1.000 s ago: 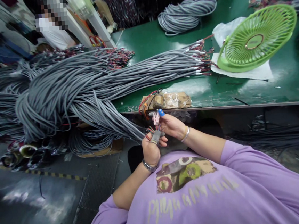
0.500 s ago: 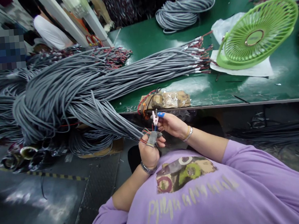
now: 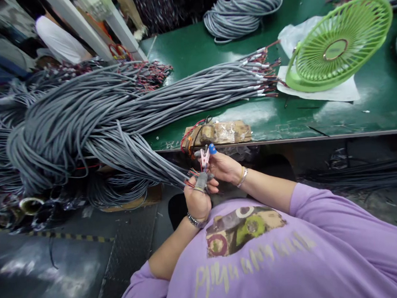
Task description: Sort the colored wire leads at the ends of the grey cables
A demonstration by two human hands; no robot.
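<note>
My left hand (image 3: 196,202) is closed around the end of a bunch of grey cables (image 3: 156,164), where thin coloured wires (image 3: 194,171) stick out. A flat grey piece (image 3: 202,182) lies over the thumb side of this hand; whether it is a thumb cover or a separate part I cannot tell. Just right of it, my right hand (image 3: 227,167) is closed on a small pale pink clip-like tool (image 3: 204,157), whose tip is close to the wires. A blue cover (image 3: 212,148) sits on one digit of the right hand.
Large grey cable bundles (image 3: 60,119) lie across the green table (image 3: 244,112). A cardboard-and-tape block (image 3: 232,132) with wires sits at its front edge. Further back are a green fan (image 3: 335,49) and a coiled cable (image 3: 242,13). Another person's white sleeve (image 3: 60,40) shows at upper left.
The pink tool and right hand have shifted slightly left, and the blue-covered digit now points more upward. My left hand keeps its hold. The whole view has shifted a little.
</note>
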